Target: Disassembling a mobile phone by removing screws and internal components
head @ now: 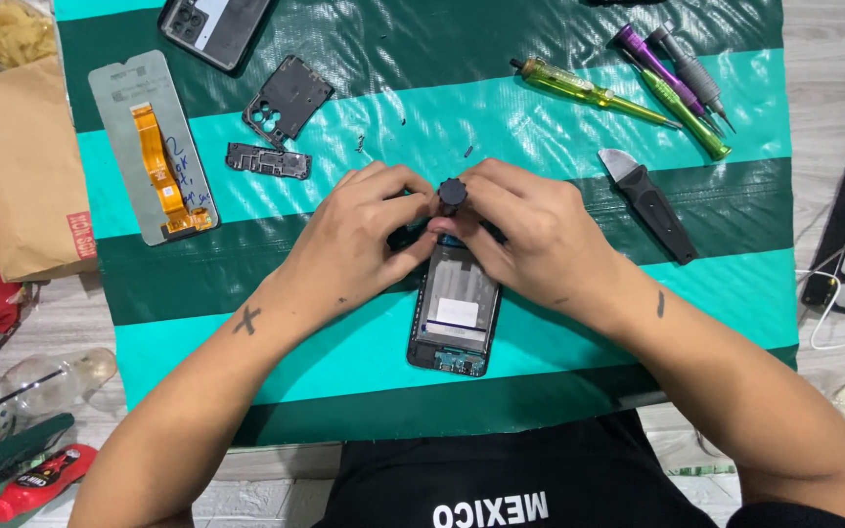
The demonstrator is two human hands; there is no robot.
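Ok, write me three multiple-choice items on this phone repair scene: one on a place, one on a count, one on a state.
1. Where does the detached screen panel lie?
A. left of the hands
B. right of the hands
C. on the opened phone

2. How many yellow-green screwdrivers lie at the upper right?
A. none
B. two
C. five

3. In what state is the phone under the hands?
A. closed
B. back off, insides showing
C. wrapped

Answers:
1 A, it lies by the brown bag.
2 B, one lies alone and one beside the purple one.
3 B, the left hand and right hand hold a black-capped tool above its bare interior.
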